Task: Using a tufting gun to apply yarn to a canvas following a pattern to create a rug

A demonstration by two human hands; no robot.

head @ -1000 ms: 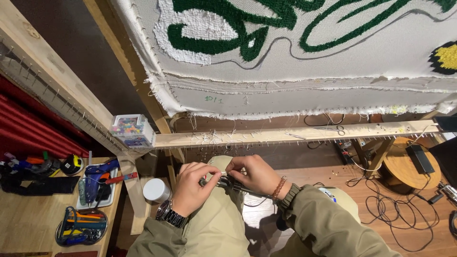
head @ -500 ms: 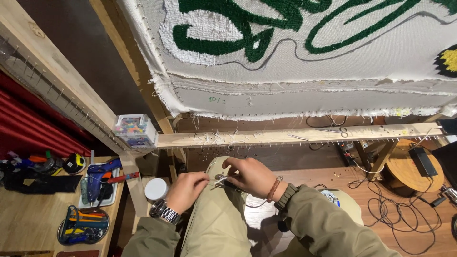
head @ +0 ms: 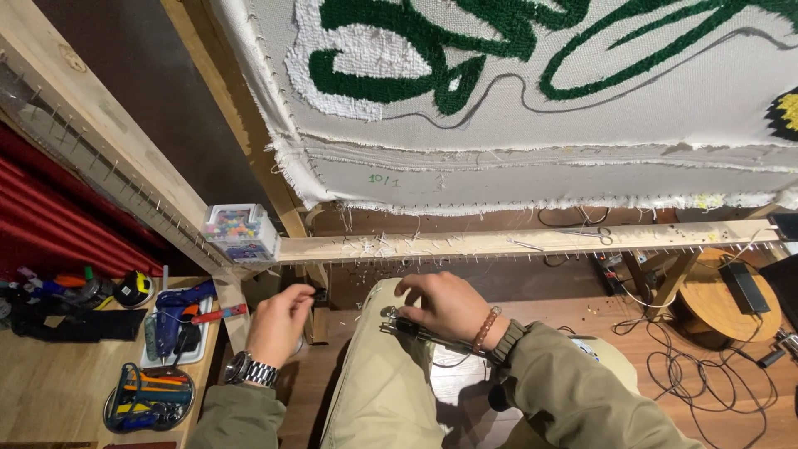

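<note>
below the stretched rug cloth (head: 532, 158) and its wooden frame rail (head: 499, 244), the right hand (head: 449, 306) stays closed over a dark metal tool (head: 420, 328) lying across the person's lap. the left hand (head: 278, 323), which half a second ago met the right at the tool, has drawn away toward the worktop (head: 50, 391); it is curled round something small and dark that i cannot identify. so only one hand now steadies the tool, while a plastic box of beads (head: 237, 230) sits on the rail's corner.

Olive-khaki jacket sleeves (head: 573, 395) and khaki trousers (head: 382, 382); a silver metal wristwatch (head: 249, 368) on the left wrist, an orange-brown beaded bracelet (head: 485, 329) on the right
</note>
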